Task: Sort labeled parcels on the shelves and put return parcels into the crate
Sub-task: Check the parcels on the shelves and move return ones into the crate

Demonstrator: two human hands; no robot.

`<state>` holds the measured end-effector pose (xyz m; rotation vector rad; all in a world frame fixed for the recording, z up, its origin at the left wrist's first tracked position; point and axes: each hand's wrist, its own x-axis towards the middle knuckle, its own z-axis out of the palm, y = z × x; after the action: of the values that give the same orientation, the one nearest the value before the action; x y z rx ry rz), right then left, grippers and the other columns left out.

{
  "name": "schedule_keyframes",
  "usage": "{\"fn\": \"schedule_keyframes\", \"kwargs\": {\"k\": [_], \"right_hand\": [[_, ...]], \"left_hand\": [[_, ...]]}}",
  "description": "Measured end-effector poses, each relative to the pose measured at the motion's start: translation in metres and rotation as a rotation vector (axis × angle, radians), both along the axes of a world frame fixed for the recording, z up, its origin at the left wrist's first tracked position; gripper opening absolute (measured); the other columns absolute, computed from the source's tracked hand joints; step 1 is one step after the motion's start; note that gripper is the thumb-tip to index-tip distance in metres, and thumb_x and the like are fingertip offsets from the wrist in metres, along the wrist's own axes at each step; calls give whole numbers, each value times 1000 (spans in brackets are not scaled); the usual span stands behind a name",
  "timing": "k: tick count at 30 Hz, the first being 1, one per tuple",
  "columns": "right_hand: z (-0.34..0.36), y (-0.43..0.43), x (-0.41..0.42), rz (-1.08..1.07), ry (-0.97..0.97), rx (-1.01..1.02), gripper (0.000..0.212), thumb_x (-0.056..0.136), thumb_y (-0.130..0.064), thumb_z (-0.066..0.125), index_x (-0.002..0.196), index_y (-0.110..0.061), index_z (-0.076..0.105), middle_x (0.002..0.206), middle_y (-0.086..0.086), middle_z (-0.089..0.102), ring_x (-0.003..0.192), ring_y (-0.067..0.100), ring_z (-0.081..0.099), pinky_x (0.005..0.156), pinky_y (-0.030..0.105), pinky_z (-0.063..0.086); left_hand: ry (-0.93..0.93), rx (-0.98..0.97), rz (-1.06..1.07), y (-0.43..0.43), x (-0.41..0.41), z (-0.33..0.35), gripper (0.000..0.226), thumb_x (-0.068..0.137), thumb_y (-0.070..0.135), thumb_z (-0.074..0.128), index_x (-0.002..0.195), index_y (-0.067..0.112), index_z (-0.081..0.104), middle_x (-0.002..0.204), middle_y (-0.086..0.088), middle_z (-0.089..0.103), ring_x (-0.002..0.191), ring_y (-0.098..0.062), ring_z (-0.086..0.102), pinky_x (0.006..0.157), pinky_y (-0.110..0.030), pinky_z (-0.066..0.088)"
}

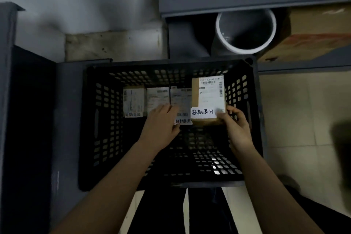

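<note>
Right hand pinches the return parcel; flat left hand steadies the parcel row. Best lower it snug against the crate right wall.

White bucket lying sideways; tiled floor at right.

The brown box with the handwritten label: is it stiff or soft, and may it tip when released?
Probably stiff: the brown box keeps flat faces and straight edges though the right hand pinches only one corner. Likely light, for the same reason. It seems to stand on end, so it might tip unless it leans on the neighbouring parcels.
</note>
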<state>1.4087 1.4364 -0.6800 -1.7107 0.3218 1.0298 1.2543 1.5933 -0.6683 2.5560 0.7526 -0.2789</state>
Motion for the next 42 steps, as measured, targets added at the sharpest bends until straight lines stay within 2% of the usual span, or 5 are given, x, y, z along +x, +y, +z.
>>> {"fn": "schedule_keyframes", "kwargs": {"k": [8, 19, 26, 37, 42], "right_hand": [[-90, 5, 19, -52, 71, -65, 39, 78, -33, 79, 112, -33, 61, 107, -4, 69, 98, 17, 68, 89, 44, 56], [-151, 19, 32, 98, 27, -89, 45, 95, -14, 51, 139, -26, 49, 122, 1, 64, 107, 22, 65, 88, 38, 56], [-149, 20, 35, 315, -177, -206, 43, 98, -7, 44, 140, -18, 46, 120, -1, 57, 102, 10, 52, 56, -3, 36], [-45, 20, 23, 808, -668, -353, 44, 92, -16, 59, 135, -12, 51, 137, 12, 48, 125, 30, 47, 102, 34, 39], [47, 28, 15, 1056, -940, -338, 38, 90, -21, 63, 126, -10, 57, 126, 13, 54, 116, 33, 49, 99, 43, 38]], "left_hand": [[82, -178, 6, -25, 35, -102, 78, 86, 26, 66, 151, 14, 25, 131, -12, 52, 113, -29, 50, 89, -37, 40], [133, -324, 10, -36, 49, -151, 88, 89, 28, 63, 154, 9, 6, 138, -11, 49, 122, -27, 44, 103, -36, 35], [168, -262, -7, -29, 53, -155, 81, 89, 30, 63, 153, 8, 18, 136, -13, 49, 124, -32, 43, 101, -39, 35], [29, -36, -15, -11, 42, -54, 46, 88, 19, 64, 131, 9, 52, 121, -11, 56, 108, -30, 51, 87, -38, 37], [-68, 72, -46, -2, 31, 39, 38, 81, 16, 71, 116, 7, 61, 108, -12, 61, 99, -33, 56, 82, -40, 44]]}}
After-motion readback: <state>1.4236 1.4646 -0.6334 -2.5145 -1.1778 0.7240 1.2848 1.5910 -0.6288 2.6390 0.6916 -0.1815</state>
